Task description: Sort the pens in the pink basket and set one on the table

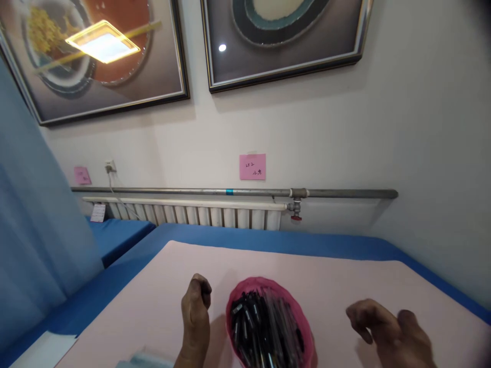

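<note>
A pink bowl-like basket [309,335] stands on the pink sheet [161,286], its lower end cut off by the frame edge. It is packed with pens [264,327], some with black parts and some with clear barrels, lying side by side. Just left of the basket is my left hand [196,312], raised with its fingers curled in and nothing visible in them. My right hand [391,327] hovers farther off on the right, fingers bent and thumb apart, holding nothing. Neither hand touches the basket.
Under the sheet is a blue padded bed [245,236], beside a white wall with a radiator [226,217], a pipe [341,193] and a red valve [296,217]. A blue curtain [34,220] hangs left. Light-blue material [143,361] and a white sheet [44,350] lie at lower left.
</note>
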Demonstrator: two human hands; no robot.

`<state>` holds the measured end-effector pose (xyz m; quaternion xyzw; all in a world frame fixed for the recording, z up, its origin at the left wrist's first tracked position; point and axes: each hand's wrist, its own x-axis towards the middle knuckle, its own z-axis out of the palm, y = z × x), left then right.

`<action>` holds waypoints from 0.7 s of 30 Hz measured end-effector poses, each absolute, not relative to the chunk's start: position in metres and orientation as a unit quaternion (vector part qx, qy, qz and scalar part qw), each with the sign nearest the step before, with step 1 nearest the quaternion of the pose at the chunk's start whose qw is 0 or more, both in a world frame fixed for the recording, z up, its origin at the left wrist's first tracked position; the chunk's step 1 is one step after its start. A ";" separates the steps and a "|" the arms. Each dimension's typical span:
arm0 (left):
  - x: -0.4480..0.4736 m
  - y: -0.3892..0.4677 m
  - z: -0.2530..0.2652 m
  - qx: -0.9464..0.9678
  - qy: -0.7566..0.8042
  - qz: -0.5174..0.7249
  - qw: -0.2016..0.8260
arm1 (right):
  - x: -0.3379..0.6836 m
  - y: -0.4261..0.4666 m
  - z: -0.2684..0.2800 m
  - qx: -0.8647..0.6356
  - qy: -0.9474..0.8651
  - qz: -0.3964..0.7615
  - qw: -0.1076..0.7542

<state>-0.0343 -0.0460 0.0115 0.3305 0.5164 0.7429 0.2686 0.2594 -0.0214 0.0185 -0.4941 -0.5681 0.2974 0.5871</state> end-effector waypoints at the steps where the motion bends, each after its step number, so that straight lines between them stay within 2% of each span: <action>1: -0.034 -0.046 0.012 0.332 0.523 0.735 0.276 | 0.260 -0.020 0.019 -0.477 -0.571 0.320 0.587; 9: -0.030 -0.035 0.006 0.322 0.597 0.633 0.373 | 0.261 -0.008 0.022 -0.517 -0.544 0.400 0.527; 15: -0.033 -0.028 -0.001 0.338 0.653 0.564 0.377 | 0.258 -0.008 0.021 -0.534 -0.501 0.418 0.538; 21: -0.035 -0.024 -0.005 0.346 0.671 0.546 0.363 | 0.257 -0.005 0.016 -0.537 -0.494 0.425 0.534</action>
